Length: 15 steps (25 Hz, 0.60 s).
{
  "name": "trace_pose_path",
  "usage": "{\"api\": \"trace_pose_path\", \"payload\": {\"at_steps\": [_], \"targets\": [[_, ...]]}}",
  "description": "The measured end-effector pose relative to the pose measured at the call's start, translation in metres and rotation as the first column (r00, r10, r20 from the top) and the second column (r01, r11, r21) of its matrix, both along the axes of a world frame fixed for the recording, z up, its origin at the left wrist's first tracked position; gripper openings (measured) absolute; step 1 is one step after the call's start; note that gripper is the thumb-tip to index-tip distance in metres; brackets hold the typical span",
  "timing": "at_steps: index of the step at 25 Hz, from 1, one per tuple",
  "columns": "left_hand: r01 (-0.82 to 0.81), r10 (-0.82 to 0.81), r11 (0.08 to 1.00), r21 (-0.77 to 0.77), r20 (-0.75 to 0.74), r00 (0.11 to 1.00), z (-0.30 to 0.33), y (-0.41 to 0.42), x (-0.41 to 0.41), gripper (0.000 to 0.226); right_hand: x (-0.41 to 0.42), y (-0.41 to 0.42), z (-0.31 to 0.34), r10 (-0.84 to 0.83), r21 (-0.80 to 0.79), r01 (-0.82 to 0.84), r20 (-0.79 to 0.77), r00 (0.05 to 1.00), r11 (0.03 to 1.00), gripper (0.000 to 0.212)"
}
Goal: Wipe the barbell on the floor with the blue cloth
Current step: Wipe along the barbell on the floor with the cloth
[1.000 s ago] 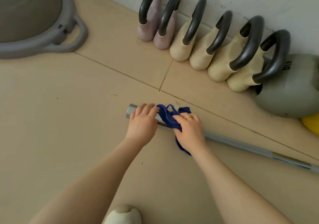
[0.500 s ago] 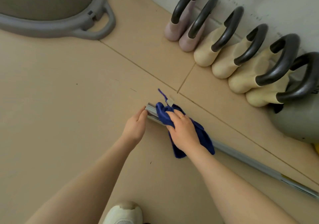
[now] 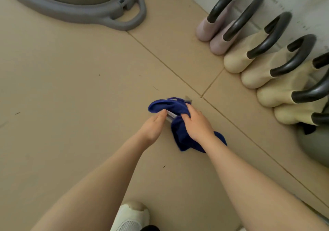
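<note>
Head view, looking down at a beige tiled floor point(image 3: 71, 106). Near the centre, only a short silver piece of the barbell point(image 3: 170, 115) visible, between the 2 hands; the rest hidden under cloth and forearm. Blue cloth point(image 3: 179, 134) draped over the bar end, 1 part bunched to the far left, 1 part hanging to the near right on the floor.

Right hand point(image 3: 197, 124) on top of the cloth, fingers curled down and clamped on cloth and bar together. Left hand point(image 3: 153, 125) just beside it on the left, fingertips touching the bare bar; closed around the bar or only resting against it, cannot tell.

Long axis of the bar, judged from the visible piece: from far left to near right, passing under the right forearm. So almost all unwiped length lying to the right of the hands, on the side of the right arm. Probably the wiping of the end in progress now; next stroke likely to go along that axis toward the near right.

Far right along the wall, a row of 6 kettlebells point(image 3: 236, 60). Far left, a grey balance trainer point(image 3: 114, 17). Near bottom, 1 white shoe point(image 3: 130, 216).
</note>
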<state>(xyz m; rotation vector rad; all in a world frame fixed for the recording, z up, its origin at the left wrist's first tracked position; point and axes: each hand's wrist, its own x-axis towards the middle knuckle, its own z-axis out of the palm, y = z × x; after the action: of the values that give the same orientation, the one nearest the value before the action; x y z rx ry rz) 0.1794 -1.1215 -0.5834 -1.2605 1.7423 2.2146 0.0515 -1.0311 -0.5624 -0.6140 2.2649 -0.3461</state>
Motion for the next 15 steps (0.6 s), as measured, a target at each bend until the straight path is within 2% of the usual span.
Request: {"api": "trace_pose_path", "payload": {"at_steps": [2,3,4,7,9,10,12,14,15], "targets": [[0.038,-0.038,0.999,-0.028,-0.015,0.999,-0.001,-0.003,0.001,0.041,-0.004,0.002,0.001,-0.16,0.164,0.165,-0.044,0.986,0.973,0.037],[0.043,-0.044,0.999,-0.024,-0.023,0.999,-0.002,-0.003,0.001,0.041,-0.001,-0.003,0.001,-0.124,0.18,0.134,-0.066,0.99,0.975,0.035],[0.047,-0.047,0.999,-0.021,-0.02,0.999,-0.004,-0.003,0.002,0.04,0.003,-0.011,0.003,-0.067,0.131,0.075,-0.062,0.996,0.989,0.032],[0.154,-0.148,0.983,-0.098,0.057,0.987,-0.006,-0.009,0.004,0.04,0.016,-0.026,0.009,0.077,-0.216,-0.061,0.066,0.995,0.975,0.03],[0.277,-0.254,0.939,-0.202,0.135,0.958,-0.008,-0.014,0.003,0.039,0.012,-0.022,0.009,0.177,-0.269,-0.152,0.069,0.982,0.951,0.034],[0.299,-0.263,0.918,-0.262,0.163,0.951,-0.01,-0.016,0.002,0.037,0.006,-0.016,0.007,0.187,-0.221,-0.174,0.042,0.981,0.96,0.036],[0.251,-0.213,0.906,-0.341,0.145,0.966,-0.012,-0.018,-0.002,0.033,-0.008,0.006,0.004,0.119,0.017,-0.118,-0.067,0.991,0.993,0.036],[0.187,-0.166,0.923,-0.337,0.089,0.982,-0.012,-0.018,-0.003,0.03,-0.014,0.023,0.004,-0.081,0.218,0.119,-0.174,0.981,0.969,0.029],[0.161,-0.143,0.933,-0.322,0.08,0.987,-0.011,-0.018,-0.004,0.03,-0.011,0.025,0.004,-0.148,0.215,0.19,-0.194,0.97,0.958,0.027]]}}
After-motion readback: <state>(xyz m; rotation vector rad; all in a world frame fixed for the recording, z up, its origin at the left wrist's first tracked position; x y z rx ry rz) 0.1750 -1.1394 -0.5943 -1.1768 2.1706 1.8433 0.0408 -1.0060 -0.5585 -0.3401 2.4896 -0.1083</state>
